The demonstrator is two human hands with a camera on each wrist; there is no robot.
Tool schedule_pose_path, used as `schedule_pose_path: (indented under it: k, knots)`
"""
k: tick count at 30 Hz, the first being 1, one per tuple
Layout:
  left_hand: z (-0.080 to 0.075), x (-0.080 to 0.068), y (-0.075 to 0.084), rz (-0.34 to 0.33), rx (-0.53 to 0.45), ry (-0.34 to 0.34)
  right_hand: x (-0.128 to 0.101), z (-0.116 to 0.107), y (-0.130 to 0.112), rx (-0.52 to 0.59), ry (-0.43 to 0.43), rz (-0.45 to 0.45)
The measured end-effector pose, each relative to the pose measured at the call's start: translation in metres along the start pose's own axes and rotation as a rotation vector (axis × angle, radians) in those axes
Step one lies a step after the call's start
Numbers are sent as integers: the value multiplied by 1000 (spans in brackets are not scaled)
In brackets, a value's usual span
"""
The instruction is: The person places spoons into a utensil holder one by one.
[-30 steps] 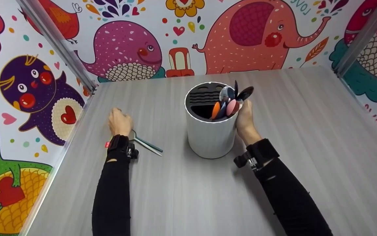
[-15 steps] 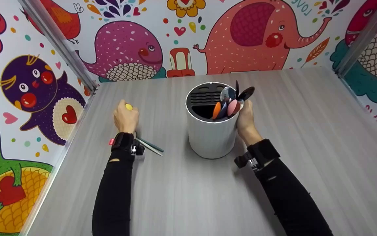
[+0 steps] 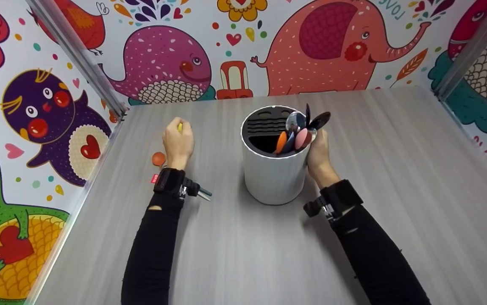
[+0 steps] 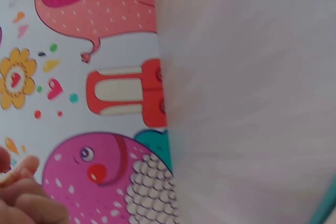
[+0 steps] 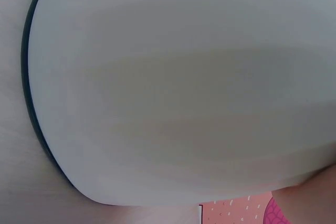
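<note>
Hands work at a grey table (image 3: 235, 245) enclosed by cartoon-printed walls (image 3: 40, 110). Left hand (image 3: 178, 140) hangs above the table, left of the holder, fingers curled round a yellow item (image 3: 180, 126); only a small yellow tip shows above the knuckles, so its type cannot be told. Left wrist view shows curled fingertips (image 4: 23, 195) at the lower left corner, with the wall beyond. Right hand (image 3: 318, 152) grips the right side of the white holder (image 3: 272, 169), thumb near the rim. The holder stands upright near the table centre and fills the right wrist view (image 5: 173, 87). Spoons (image 3: 298, 129) stand in its right-hand compartment, bowls up; the slotted compartment behind them shows nothing in it. An orange spoon (image 3: 158, 159) lies on the table just left of the left wrist. A teal handle (image 3: 204, 194) projects from under the left wrist.
</note>
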State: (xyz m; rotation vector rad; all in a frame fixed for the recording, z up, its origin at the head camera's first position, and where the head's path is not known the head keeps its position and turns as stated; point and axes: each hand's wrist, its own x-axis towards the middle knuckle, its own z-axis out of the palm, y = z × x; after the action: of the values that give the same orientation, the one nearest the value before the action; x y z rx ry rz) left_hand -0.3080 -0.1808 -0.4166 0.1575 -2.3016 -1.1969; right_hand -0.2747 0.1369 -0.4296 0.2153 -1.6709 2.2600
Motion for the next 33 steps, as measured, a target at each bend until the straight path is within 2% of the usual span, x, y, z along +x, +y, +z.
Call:
schedule_pose_path:
  k: [12,16,19,22,29,33]
  knots:
    - [11,-15,41,143,-177,30,-1,0,-3,-15,-2,13]
    - [12,-20,54,204,-226,22,-1,-1,-2,-35,9,22]
    - [11,-23,64,225,-286,6,-1,-1,-1,-49,10,28]
    - [9,-26,74,227,-359,-7,-1,-1,-1,-55,-1,30]
    - [4,-29,99,183,-557,-27,-1,-1,-4,-45,-6,28]
    - [1,-33,111,159,-676,-76,-1,-1,-2,-43,6,30]
